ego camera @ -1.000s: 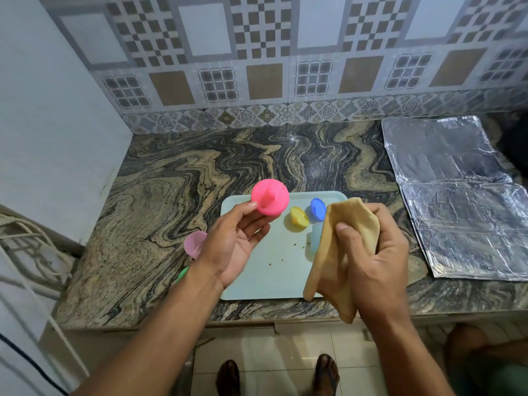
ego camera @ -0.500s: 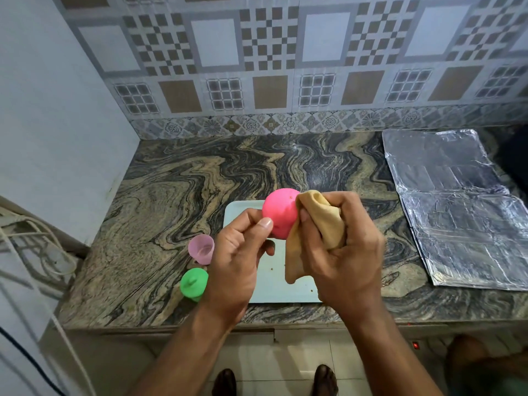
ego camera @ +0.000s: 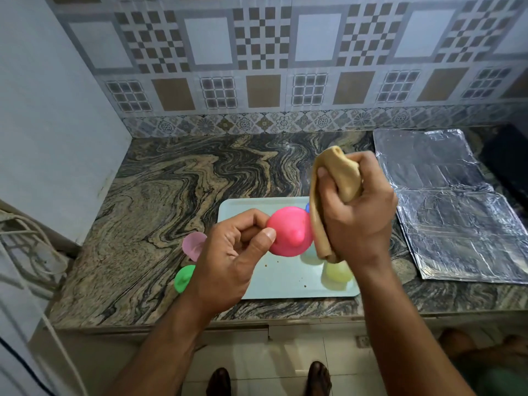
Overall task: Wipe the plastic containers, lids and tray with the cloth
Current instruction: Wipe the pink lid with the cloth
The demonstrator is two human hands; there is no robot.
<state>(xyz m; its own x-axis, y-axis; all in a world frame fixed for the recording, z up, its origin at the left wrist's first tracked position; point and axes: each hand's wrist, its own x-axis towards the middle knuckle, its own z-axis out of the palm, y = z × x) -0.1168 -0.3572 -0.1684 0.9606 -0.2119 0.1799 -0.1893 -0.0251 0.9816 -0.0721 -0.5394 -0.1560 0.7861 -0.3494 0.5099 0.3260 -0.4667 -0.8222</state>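
One pink lid (ego camera: 288, 234) is mid-wipe, pinched at its edge by the left hand (ego camera: 228, 258) above the tray (ego camera: 285, 284); the right hand (ego camera: 357, 212), at 3 o'clock, clutches the bunched cloth (ego camera: 337, 178). Crumbs dot the tray, so it probably awaits wiping. The yellowish container (ego camera: 338, 272) on it looks empty.

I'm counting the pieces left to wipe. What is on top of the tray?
On the tray stand a pale yellow container, a bluish one partly hidden by the pink lid, a blue lid barely showing, plus crumbs. Anything under the cloth and hands is covered.
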